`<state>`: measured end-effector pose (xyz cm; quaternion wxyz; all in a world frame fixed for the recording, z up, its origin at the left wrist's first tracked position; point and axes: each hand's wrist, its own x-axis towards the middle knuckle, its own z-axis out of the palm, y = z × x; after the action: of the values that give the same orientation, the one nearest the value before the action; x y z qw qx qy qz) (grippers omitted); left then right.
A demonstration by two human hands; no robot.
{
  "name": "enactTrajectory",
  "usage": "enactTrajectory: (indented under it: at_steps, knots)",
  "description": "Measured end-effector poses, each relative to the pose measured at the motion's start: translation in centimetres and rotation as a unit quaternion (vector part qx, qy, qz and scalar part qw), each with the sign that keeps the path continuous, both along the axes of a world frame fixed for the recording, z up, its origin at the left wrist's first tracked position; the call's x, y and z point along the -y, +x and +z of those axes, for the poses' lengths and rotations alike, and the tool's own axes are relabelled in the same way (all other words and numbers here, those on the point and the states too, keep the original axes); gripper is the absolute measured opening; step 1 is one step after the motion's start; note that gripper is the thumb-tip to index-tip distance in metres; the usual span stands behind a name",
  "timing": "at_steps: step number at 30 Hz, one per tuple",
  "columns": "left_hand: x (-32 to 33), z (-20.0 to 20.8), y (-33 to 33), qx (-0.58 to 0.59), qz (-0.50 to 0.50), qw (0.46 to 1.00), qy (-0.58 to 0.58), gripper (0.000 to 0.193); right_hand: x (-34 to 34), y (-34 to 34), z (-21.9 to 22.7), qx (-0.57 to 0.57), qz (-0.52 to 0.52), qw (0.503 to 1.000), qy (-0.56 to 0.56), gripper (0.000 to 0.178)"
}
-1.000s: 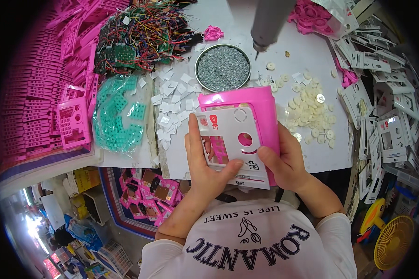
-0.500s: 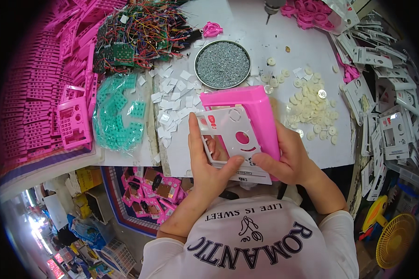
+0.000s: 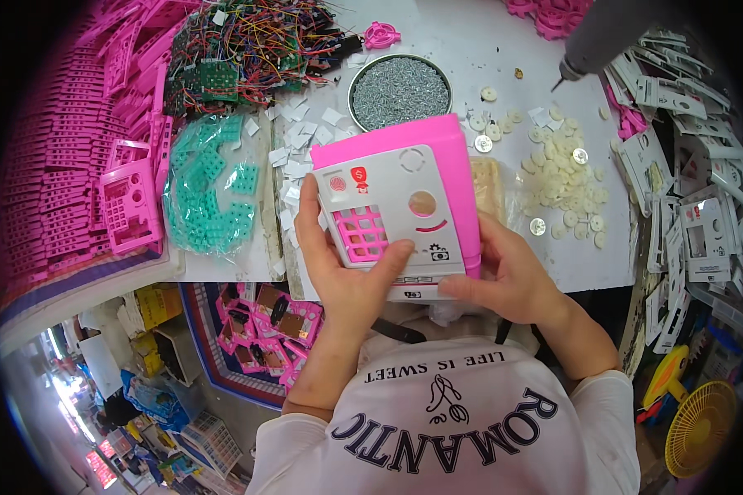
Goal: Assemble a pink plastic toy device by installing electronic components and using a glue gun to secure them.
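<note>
Over the front of the table I hold a pink plastic casing (image 3: 464, 194) with a white faceplate (image 3: 437, 173) lying on its front. The faceplate has a round hole, red printed marks and a square window, through which a pink grid (image 3: 361, 233) shows. My left hand (image 3: 347, 285) grips the left edge, thumb on the faceplate's lower part. On the lower right, my right hand (image 3: 508, 285) clasps the casing, its thumb across the faceplate's bottom. The fingers behind are hidden. Beyond the casing stands a round tin of small screws (image 3: 400, 92).
Stacked pink frames (image 3: 66, 165) and bagged green button pads (image 3: 210, 198) lie left, wired circuit boards (image 3: 223, 74) behind. Pale round discs (image 3: 565, 177) and white faceplates (image 3: 706, 231) are on the right. An electric screwdriver (image 3: 598, 41) hangs at upper right. A crate (image 3: 215, 355) sits below left.
The faceplate has come down onto the casing, and the pink grid now fills its window. Both pieces have shifted left and up. The screwdriver appears lower and farther right.
</note>
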<state>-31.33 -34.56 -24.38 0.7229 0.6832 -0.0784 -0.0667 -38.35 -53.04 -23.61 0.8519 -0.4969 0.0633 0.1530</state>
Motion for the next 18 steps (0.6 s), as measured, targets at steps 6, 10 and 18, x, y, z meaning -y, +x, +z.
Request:
enactTrajectory:
  at_steps: [6,10,18]
  knots:
    - [0.1,-0.5,0.2,0.033,0.016,0.999,-0.018,0.111,0.3,-0.9,-0.6,0.012,0.008,0.999,0.037,0.070]
    - [0.5,-0.5,-0.4,0.061,0.032,0.996,-0.047,0.109,1.1,-0.6,-1.7,0.050,0.040,0.996,0.065,0.069]
    - [-0.7,-0.5,1.5,0.052,0.067,0.996,-0.036,0.077,1.1,-0.8,-0.9,0.089,0.046,0.994,-0.035,0.070]
